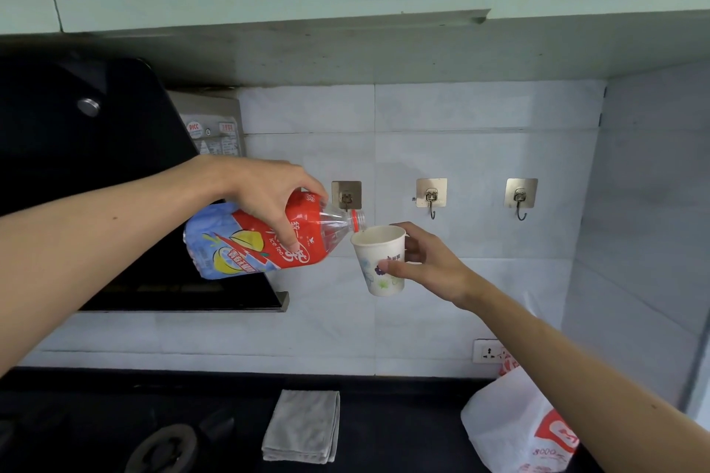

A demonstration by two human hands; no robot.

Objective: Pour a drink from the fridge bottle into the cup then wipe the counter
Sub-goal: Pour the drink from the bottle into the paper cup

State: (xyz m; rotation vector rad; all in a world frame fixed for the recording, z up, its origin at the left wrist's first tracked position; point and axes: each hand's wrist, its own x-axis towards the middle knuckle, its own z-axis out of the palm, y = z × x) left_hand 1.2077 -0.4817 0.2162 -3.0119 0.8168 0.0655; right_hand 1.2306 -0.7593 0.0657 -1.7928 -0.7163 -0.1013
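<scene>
Bottle (269, 238) is seen tipped almost flat, uncapped, its red-ringed mouth held at the rim of the cup (380, 261). A red and blue label with lemons and "ice tea" is wrapped round it; the clear shoulder near the neck looks empty, and no stream can be made out. Cup is white paper, printed with purple grapes and green leaves, and is held in the air before the tiled wall (480, 150), well above the counter (392, 419), slightly tilted toward the bottle. Bottle is gripped from above by the left hand (269, 192), fingers curled over the red part of the label, one digit pressed down across it. Cup is held by the right hand (426, 265), thumb laid across the front, fingers wrapped round the far side. A folded grey cloth (303, 426) lies on the dark counter below, untouched; a white printed bag (511, 430) sits to its right. A black hood (77, 165) is seen behind the left arm, and three hooks (431, 198) are stuck on the wall.
</scene>
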